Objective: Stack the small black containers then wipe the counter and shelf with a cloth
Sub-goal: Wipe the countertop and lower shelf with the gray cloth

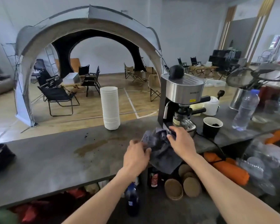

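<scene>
Head view, left to right: a dark bag-like object (0,156) sits at the far left edge of the grey surface (44,165), too blurred to name more closely. Further along, a brown spill (90,147) streaks the surface with dark coffee grounds (86,135) scattered just behind it. A tall stack of white paper cups (110,108) stands upside down near the far edge. The left hand (137,155) lies on the surface with its fingers curled closed on the left edge of a crumpled grey cloth (160,147). The cloth rests on the surface in front of the espresso machine (180,101), its near corner hanging over the front edge. The right hand (181,140) presses on the cloth's right side, fingers spread and bent over the fabric, fingertips close to the machine's drip tray; whether it pinches the cloth or only presses it I cannot tell. Right of the machine stands one small black cup (212,128) with dark grounds inside, upright and apart from the hands. A clear water bottle (246,109) stands further right, near a metal canister (238,98) holding mesh strainers. On the shelf under the surface are a dark blue bottle (132,198), round brown lids (183,185) and an orange roll (228,168)
</scene>
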